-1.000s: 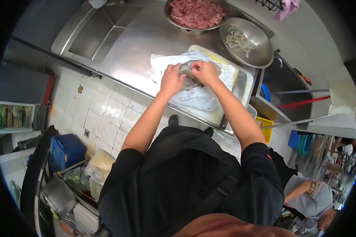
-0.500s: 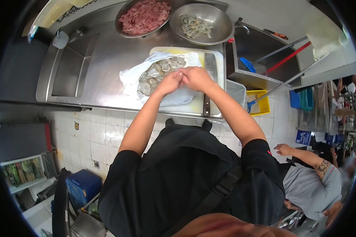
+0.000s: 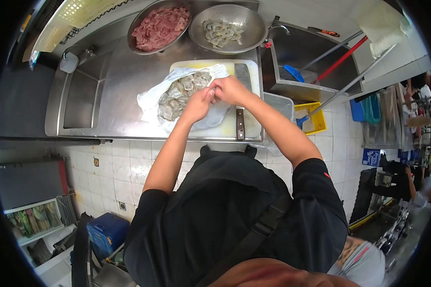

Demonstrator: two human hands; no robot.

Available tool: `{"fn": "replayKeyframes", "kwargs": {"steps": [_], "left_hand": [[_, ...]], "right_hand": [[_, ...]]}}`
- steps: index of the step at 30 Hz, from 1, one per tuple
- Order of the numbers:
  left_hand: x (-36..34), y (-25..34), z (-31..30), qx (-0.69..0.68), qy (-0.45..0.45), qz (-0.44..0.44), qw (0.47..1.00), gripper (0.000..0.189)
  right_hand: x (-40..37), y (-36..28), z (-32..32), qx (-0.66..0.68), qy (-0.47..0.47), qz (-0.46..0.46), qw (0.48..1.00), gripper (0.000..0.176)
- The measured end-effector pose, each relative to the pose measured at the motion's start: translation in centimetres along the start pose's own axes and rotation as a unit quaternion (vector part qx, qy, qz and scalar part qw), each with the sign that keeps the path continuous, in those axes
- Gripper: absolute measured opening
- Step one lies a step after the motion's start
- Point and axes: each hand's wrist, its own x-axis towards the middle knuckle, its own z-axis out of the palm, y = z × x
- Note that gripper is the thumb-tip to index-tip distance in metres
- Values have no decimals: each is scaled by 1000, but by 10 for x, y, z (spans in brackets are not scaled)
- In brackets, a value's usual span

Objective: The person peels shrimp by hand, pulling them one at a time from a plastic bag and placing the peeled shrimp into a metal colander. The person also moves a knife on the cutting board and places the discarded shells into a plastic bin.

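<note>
Over a white cutting board (image 3: 254, 88), my left hand (image 3: 199, 102) and my right hand (image 3: 231, 91) meet with fingers pinched together. Whatever sits between the fingertips is too small to name. Just left of and below them, greyish raw shrimp (image 3: 177, 98) lie in an opened white plastic bag (image 3: 151, 103) on the board. A cleaver (image 3: 240, 122) with a brown handle lies to the right of my right hand, its blade pointing away from me. Beyond the board, a perforated metal colander (image 3: 254, 28) holds some shrimp pieces.
A metal bowl (image 3: 133, 36) of sliced raw meat stands at the back. Sinks flank the counter, the left one (image 3: 81, 105) and the right one (image 3: 316, 45), with long handles leaning in the latter. A yellow bin (image 3: 321, 119) is at right; another person (image 3: 368, 263) is at lower right.
The view has shifted, so the counter's things appear slightly further left. My hands stay together over the shrimp. The person in grey at right has moved down toward the frame's lower edge.
</note>
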Motion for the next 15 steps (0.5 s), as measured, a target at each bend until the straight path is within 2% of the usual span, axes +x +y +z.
{"fn": "replayKeyframes", "kwargs": {"steps": [2,3,5,6,7,9,10,11,13,14,15], "left_hand": [[1,7,-1,26,1,22,999,34],[2,12,-1,51,4,43,998,33],[7,19,-2,58,0,58,997,33],[11,21,-1,63,-3,76,995,34],[13,20,4,63,-4,76,995,34],[21,16,16,-75,13,18,997,34],[24,15,20,-74,5,21,997,34],[28,14,25,-115,11,9,993,33],[37,21,36,-156,0,3,988,33],[39,30,41,-173,3,7,985,33],[42,39,46,-191,6,10,982,32]], "right_hand": [[-4,3,-8,113,-21,95,989,18],[-7,10,-9,114,-20,95,989,18],[-13,31,-8,309,36,154,938,17],[-14,30,-12,330,50,183,925,18],[-17,27,-12,330,52,182,925,18],[-25,21,-17,62,84,146,984,22],[-31,29,-13,5,117,76,990,27],[-37,34,-10,2,127,83,988,27],[-46,38,-6,169,200,65,963,28],[-50,-8,-37,129,120,185,967,28],[-56,0,-37,126,133,193,964,28]]}}
